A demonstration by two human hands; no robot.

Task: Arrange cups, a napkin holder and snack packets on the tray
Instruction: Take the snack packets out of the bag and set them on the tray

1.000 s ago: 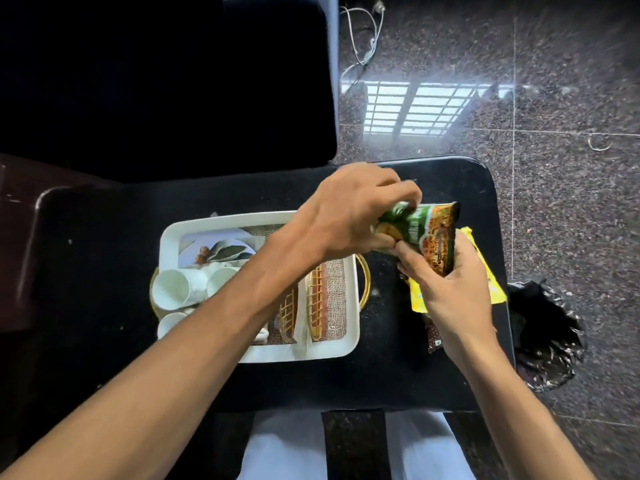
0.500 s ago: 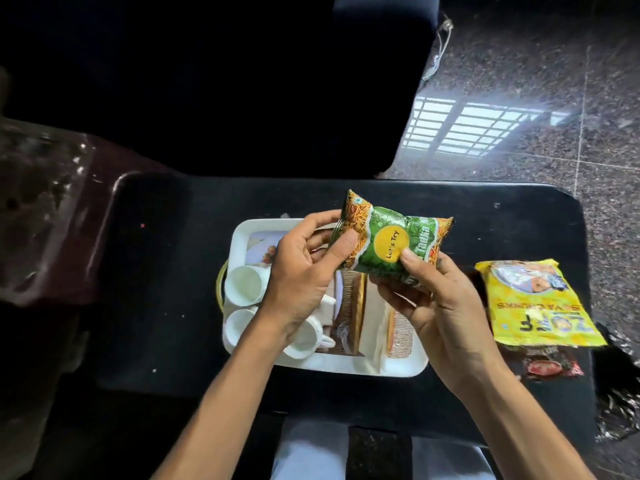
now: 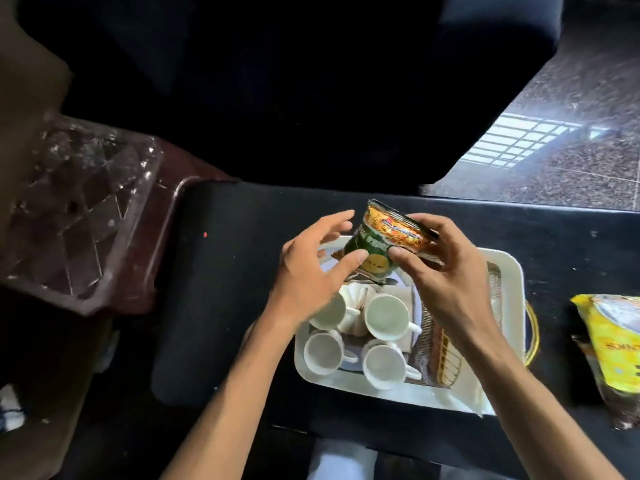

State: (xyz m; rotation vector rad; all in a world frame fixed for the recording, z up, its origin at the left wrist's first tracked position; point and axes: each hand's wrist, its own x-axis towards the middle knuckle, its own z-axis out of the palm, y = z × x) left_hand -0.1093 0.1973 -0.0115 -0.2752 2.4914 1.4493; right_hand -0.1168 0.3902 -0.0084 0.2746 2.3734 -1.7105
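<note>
A green and orange snack packet (image 3: 382, 245) is held upright over the far left part of the white tray (image 3: 512, 292). My right hand (image 3: 446, 282) grips it from the right, thumb on its front. My left hand (image 3: 311, 271) touches its lower left with the thumb, fingers spread. Several white cups (image 3: 388, 317) stand in the tray's left half. A gold wire napkin holder (image 3: 446, 358) sits to their right, partly hidden by my right forearm. A yellow snack packet (image 3: 613, 341) lies on the black table, right of the tray.
The black table (image 3: 225, 306) carries the tray. A dark brown packet (image 3: 623, 407) lies under the yellow one at the right edge. A clear plastic container (image 3: 72, 209) rests on a brown stand at the left. Speckled floor shows at the upper right.
The green packet has turned from flat and wide to upright and moved over the tray's far left part. My left hand's fingers have spread. The camera has swung left.
</note>
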